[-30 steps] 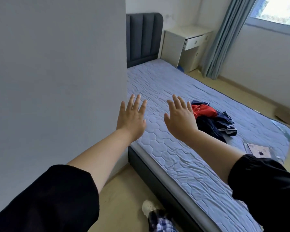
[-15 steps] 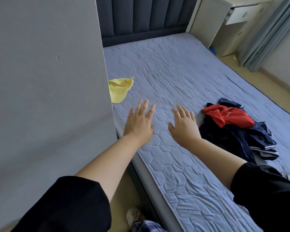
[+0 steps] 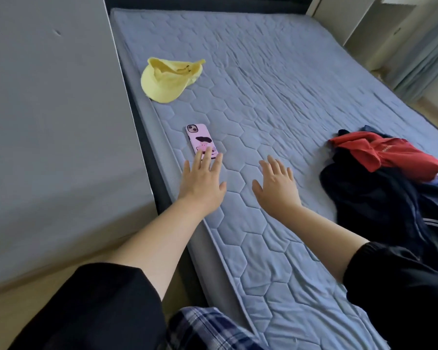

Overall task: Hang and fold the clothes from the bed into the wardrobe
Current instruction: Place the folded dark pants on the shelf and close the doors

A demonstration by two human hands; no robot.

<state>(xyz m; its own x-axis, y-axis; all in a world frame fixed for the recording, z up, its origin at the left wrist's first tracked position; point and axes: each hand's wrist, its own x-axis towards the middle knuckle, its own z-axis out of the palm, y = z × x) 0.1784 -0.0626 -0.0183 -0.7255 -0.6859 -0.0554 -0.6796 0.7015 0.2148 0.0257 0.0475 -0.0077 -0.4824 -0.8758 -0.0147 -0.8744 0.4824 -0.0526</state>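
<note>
A heap of clothes lies on the right of the blue quilted bed (image 3: 263,72): a red garment (image 3: 390,152) on top of dark navy ones (image 3: 374,203). A yellow cap (image 3: 167,79) sits near the bed's left edge. Both my hands hover palm down over the mattress with fingers straight and hold nothing. My left hand (image 3: 202,183) is just below a pink phone (image 3: 200,140), its fingertips overlapping the phone's lower end. My right hand (image 3: 276,188) is beside it, left of the clothes heap.
The grey wardrobe side panel (image 3: 56,122) stands tall along the bed's left edge. A white bedside cabinet (image 3: 359,26) and pale curtain (image 3: 425,59) are at the top right. My plaid trouser leg (image 3: 208,329) shows at the bottom.
My view has tilted down and moved closer to the bed, bringing the pink phone and the whole yellow cap into sight. Both hands stay spread, now lower over the mattress.
</note>
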